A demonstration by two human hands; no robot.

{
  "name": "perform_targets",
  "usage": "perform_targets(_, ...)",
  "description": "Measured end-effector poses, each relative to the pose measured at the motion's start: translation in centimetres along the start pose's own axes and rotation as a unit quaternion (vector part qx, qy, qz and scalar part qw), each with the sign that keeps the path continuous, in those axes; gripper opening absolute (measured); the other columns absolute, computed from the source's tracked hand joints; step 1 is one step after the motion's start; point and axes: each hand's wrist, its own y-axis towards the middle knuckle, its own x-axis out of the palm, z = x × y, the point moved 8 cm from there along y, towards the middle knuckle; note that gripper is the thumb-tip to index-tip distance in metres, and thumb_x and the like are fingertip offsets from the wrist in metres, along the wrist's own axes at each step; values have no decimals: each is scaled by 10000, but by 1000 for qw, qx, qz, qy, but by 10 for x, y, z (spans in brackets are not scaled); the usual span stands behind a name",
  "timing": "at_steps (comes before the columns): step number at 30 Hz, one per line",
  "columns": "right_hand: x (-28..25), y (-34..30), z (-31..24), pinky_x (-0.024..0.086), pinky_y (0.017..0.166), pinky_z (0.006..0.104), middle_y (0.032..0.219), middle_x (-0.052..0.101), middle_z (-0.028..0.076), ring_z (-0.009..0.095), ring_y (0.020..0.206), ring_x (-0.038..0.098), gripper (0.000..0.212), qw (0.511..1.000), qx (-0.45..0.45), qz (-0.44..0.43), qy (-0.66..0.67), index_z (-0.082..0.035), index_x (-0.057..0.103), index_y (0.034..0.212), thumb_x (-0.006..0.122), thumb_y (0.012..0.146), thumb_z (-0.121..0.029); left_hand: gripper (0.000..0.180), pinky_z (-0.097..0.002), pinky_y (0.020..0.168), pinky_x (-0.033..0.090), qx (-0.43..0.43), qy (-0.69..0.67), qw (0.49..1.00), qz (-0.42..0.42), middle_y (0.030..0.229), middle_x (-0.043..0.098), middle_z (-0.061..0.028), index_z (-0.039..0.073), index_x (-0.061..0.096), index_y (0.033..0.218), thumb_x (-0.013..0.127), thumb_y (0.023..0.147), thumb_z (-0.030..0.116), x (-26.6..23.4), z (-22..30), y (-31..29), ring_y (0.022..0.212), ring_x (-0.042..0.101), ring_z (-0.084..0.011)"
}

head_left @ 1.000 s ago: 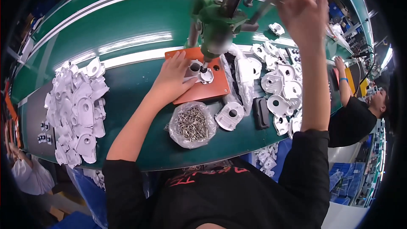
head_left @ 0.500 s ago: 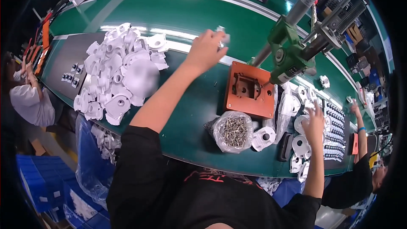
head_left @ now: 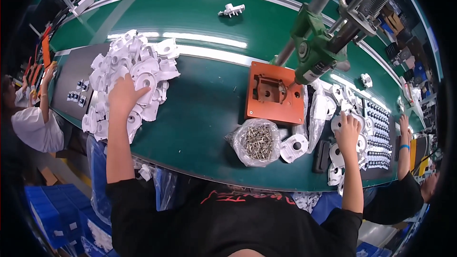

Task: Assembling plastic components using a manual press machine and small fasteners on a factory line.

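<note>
My left hand (head_left: 124,96) lies on a heaped pile of white plastic parts (head_left: 164,69), thumb spread away from the fingers; the fingertips are partly lost among the parts. My right hand (head_left: 349,133) rests on a second, smaller group of white plastic parts (head_left: 336,155), fingers apart. Between the hands stands an orange fixture block (head_left: 254,109) with a shaped recess, no white part in it, under a green hand press (head_left: 312,50). A clear bag of metal screws (head_left: 259,143) sits before the block. One white plastic part (head_left: 232,10) stands alone on the green belt (head_left: 190,14) beyond.
Rows of small dark-topped parts (head_left: 378,135) stand at the right, near a co-worker's arm (head_left: 404,150). A black oblong object (head_left: 322,156) and a loose white part (head_left: 293,147) lie near the front edge. Another co-worker (head_left: 38,126) is at far left. Blue bins (head_left: 52,214) stand below.
My left hand has let go of a white part, now on the belt, and moved left and nearer onto the pile. My right hand has come down slightly onto its parts.
</note>
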Motion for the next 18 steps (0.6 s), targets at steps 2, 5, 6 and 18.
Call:
perform_targets(2, -12, 4, -1, 344, 921, 428, 1053, 548, 125, 302, 1047, 488, 526, 999, 1, 32, 26, -40, 501, 1192, 649, 688, -83, 449, -428, 687, 486, -4, -34, 999, -21, 846, 626, -172, -1, 560, 930, 683, 748, 390, 4, -5, 4, 821, 620, -338)
perform_targets(5, -13, 3, 5, 347, 902, 438, 972, 572, 135, 299, 1000, 506, 399, 996, 28, 2, 85, -23, 545, 1098, 632, 712, -71, 394, -434, 678, 483, -12, -73, 997, -34, 803, 633, -164, 12, 586, 859, 685, 747, 377, 11, -5, 12, 794, 621, -342)
perform_targets(6, -16, 1, 7, 377, 839, 412, 943, 578, 145, 297, 941, 523, 336, 989, 38, -1, 141, -18, 552, 1062, 623, 736, -64, 368, -439, 671, 482, -17, -76, 997, -25, 793, 636, -163, 17, 597, 824, 686, 746, 365, 11, -5, 14, 776, 621, -348)
perform_targets(18, -91, -31, -63, 491, 464, 241, 857, 601, 98, 121, 618, 587, 207, 579, 25, -127, 805, 8, 480, 1013, 581, 844, -56, 234, -406, 603, 439, 23, -202, 978, -37, 700, 598, -193, -33, 540, 739, 592, 800, 187, 18, -16, 28, 662, 596, -329)
